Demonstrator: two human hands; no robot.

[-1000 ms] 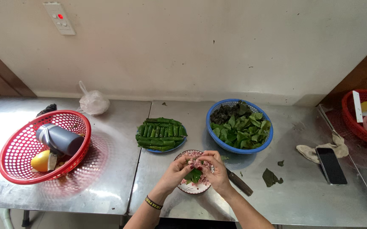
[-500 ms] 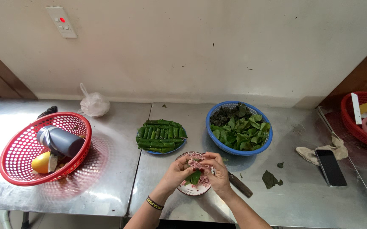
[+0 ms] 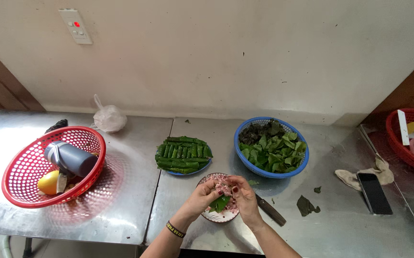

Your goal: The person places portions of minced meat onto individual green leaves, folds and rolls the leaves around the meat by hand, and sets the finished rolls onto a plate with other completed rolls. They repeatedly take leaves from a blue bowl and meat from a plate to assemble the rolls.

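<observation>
Both hands are over a small bowl (image 3: pixel 219 216) of pink minced filling at the front edge of the steel bench (image 3: pixel 121 210). Left hand (image 3: pixel 203 195) and right hand (image 3: pixel 242 193) are curled in w/ fingertips pinched together on a green leaf (image 3: pixel 220 204), held just above the bowl, so both closed on it, not flat open. A knife (image 3: pixel 270 210) lies just right of the bowl. Behind it there's a plate of rolled green leaves (image 3: pixel 183 154), and to the right of that a blue basket (image 3: pixel 246 160) of loose leaves. Far left, a red basket (image 3: pixel 25 177) w/ a dark bottle (image 3: pixel 70 159) & something yellow. Phone (image 3: pixel 374 192) + rag on the right side.
</observation>
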